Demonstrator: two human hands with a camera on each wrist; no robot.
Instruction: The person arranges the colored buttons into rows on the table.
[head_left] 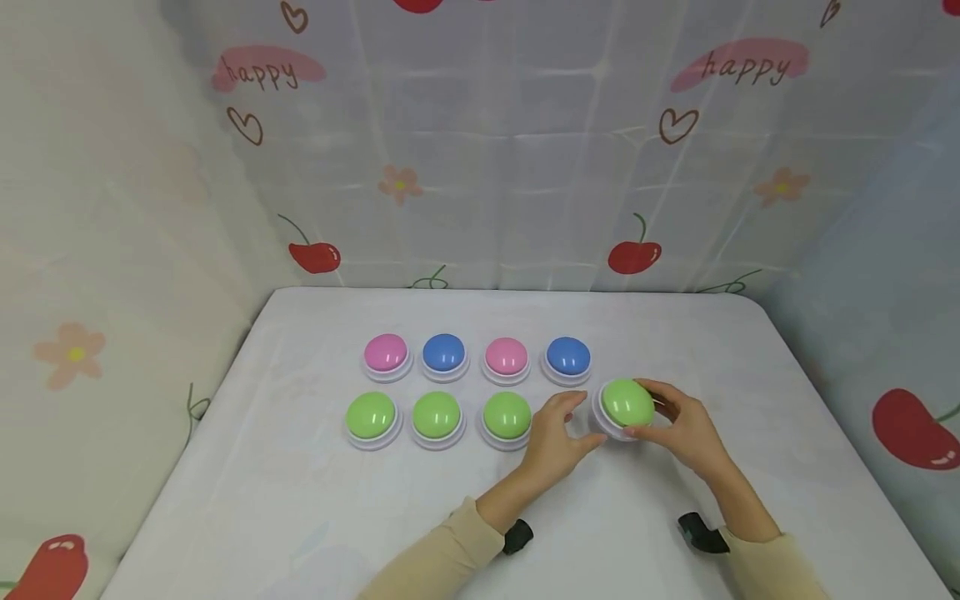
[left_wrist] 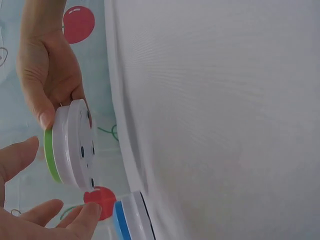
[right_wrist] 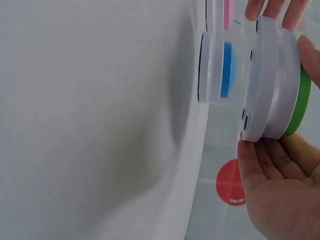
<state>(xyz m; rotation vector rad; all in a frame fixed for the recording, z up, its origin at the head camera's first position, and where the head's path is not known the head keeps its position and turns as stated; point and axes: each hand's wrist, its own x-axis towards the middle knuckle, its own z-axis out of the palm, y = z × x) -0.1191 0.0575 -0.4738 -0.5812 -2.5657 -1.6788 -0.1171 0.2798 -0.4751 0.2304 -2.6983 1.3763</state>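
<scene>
My right hand [head_left: 688, 432] grips a round push button with a green dome [head_left: 628, 402] and white base, its thumb on the near side and its fingers on the far side. The button is tilted and off the table; small dark dots show on its underside [left_wrist: 86, 145]. To the left of it, my left hand [head_left: 553, 440] has its thumb and fingers spread apart, with a gap between them and the button. Three more green buttons, the left [head_left: 371, 415], middle [head_left: 436, 415] and right [head_left: 506, 415], stand in a row; the left hand partly overlaps the right one.
Behind the green row stand a magenta button [head_left: 386, 352], a blue button [head_left: 443, 352], a pink button [head_left: 506, 356] and another blue button [head_left: 567, 356]. All sit on a white-covered table [head_left: 247, 467]. Printed curtains [head_left: 495, 150] close off the back and sides.
</scene>
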